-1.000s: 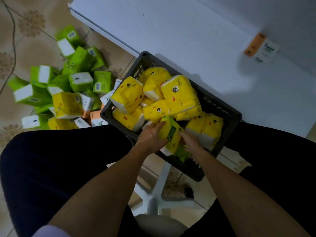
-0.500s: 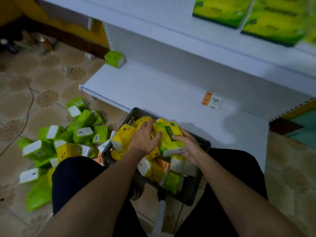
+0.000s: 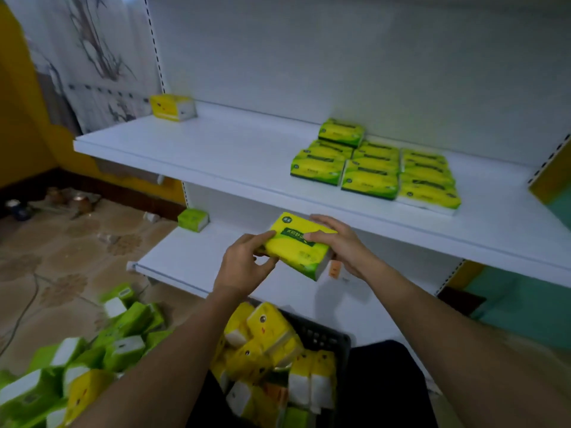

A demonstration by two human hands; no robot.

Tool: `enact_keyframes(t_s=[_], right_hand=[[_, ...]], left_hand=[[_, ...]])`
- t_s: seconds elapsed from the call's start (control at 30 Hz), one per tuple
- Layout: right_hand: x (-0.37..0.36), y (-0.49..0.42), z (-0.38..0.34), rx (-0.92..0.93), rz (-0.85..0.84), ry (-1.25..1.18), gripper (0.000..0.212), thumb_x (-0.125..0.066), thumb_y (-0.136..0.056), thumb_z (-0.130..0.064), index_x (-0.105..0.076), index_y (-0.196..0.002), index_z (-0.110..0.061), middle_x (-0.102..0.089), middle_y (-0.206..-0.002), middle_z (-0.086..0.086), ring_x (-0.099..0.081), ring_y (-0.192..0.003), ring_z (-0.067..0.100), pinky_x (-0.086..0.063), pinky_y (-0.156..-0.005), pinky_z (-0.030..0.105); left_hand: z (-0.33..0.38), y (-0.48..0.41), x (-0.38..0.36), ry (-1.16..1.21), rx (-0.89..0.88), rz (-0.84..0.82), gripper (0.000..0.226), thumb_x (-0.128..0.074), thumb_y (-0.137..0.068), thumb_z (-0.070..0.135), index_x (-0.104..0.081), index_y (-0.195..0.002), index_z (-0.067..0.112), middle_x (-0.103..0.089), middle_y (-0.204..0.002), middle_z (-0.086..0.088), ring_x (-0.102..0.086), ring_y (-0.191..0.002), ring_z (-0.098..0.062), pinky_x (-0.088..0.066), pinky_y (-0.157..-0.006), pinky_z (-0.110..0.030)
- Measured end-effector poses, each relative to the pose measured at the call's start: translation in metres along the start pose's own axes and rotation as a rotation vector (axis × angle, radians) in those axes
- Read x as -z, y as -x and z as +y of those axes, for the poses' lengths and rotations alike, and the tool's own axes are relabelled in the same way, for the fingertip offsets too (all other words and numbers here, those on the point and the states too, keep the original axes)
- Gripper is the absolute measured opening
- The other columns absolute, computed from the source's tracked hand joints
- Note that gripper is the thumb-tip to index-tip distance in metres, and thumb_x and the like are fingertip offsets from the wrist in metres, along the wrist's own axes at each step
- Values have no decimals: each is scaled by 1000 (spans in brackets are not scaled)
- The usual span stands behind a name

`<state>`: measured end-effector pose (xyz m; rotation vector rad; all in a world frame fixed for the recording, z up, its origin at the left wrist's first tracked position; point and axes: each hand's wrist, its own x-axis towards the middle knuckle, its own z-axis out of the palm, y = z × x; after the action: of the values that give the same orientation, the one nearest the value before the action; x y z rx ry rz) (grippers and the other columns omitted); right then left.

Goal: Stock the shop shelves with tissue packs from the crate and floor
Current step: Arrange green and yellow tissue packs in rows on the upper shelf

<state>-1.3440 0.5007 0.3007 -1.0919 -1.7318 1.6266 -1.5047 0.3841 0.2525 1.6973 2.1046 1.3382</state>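
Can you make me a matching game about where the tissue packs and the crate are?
Things
1. lone yellow pack
2. small green pack
3. black crate
4. pack with the dark green label

Places
A. held between the left hand and right hand
B. left end of the lower shelf
C. in front of the lower shelf, full of yellow packs
D. far left corner of the upper shelf

Pairs: 1-D, 2-B, 3-C, 4-A
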Motion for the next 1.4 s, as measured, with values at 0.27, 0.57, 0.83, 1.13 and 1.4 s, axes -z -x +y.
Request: enact_keyframes(t_s=[0.27, 0.57, 0.83, 1.13, 1.4], right_hand=[[8, 5, -46, 423, 146, 239, 80, -82, -70, -28, -39, -137, -39, -41, -137, -9, -52, -119, 16, -52, -88, 34], [44, -35, -77, 469, 428, 396, 69, -75, -78, -19, -43, -140, -17, -37, -149, 8, -30, -140, 18, -33, -111, 36], [81, -102, -85, 284, 456, 612, 64, -58, -92, -24, -27, -148, -12, -16, -156, 12, -15, -145, 24, -18, -112, 28], [88, -165, -70, 215, 441, 715, 61, -51, -95, -31, -25, -148, -18, -16, -157, 9, -18, -143, 26, -23, -112, 33], [89, -193, -77, 86, 521, 912, 57, -51, -94, -39, -32, -143, -19, -47, -138, 12, -42, -128, 32, -40, -97, 41]], left_hand=[[46, -63, 22, 14, -27, 236, 47, -76, -76, 17, -62, -121, 14, -60, -98, -13, -64, -80, -23, -54, -74, -37], [71, -130, 6, -12, -102, 163, 58, -72, -79, 26, -48, -132, 22, -57, -107, -2, -62, -86, -16, -52, -76, -35], [35, -162, -20, -329, -10, -109, 59, -62, -77, 50, -55, -123, 15, -58, -120, -8, -51, -112, -30, -39, -91, -36], [0, -175, -45, -385, -88, -114, 66, -32, -68, 63, -69, -104, 22, -63, -108, -7, -55, -103, -32, -41, -86, -39], [-5, -178, -47, -436, -89, -100, 61, -31, -66, 65, -67, -105, 35, -60, -108, 1, -53, -104, -26, -36, -86, -38]])
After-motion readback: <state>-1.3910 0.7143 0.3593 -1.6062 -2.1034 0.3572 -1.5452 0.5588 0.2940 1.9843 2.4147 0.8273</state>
